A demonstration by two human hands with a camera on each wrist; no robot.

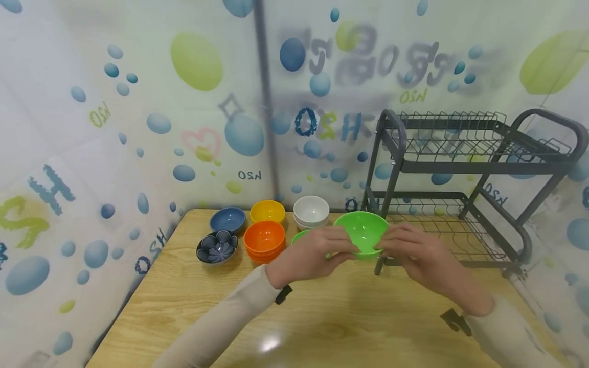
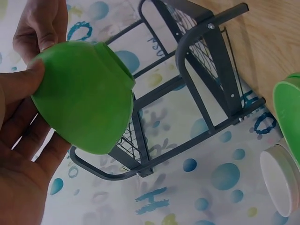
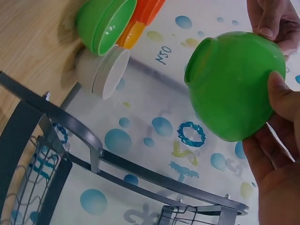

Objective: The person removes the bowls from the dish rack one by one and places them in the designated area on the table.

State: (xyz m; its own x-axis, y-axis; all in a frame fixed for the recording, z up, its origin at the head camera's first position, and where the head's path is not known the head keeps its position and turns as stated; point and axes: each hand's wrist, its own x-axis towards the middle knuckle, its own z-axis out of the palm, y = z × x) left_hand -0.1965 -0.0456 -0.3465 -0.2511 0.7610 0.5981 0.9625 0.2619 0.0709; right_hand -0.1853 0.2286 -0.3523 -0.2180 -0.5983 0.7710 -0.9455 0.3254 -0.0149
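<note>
Both hands hold one green bowl [image 1: 363, 230] by its rim, raised above the table and tipped a little towards the head camera. My left hand [image 1: 317, 250] pinches its left side, thumb on the outer wall. On the opposite side my right hand [image 1: 421, 255] pinches the rim in the same way. The wrist views show the bowl's smooth outside [image 2: 84, 98] and its foot ring [image 3: 199, 61]. Behind the left hand, more green bowls [image 1: 299, 236] stand on the table, partly hidden. White bowls [image 1: 311, 210] are stacked just beyond them.
A dark two-tier wire rack [image 1: 483, 166] stands at the right. Left of the hands are stacked orange bowls [image 1: 264, 239], a yellow bowl [image 1: 268, 211], a blue bowl [image 1: 227, 220] and a dark patterned bowl [image 1: 217, 247]. All rest on the wooden table [image 1: 193, 306], before a printed curtain [image 1: 207, 128].
</note>
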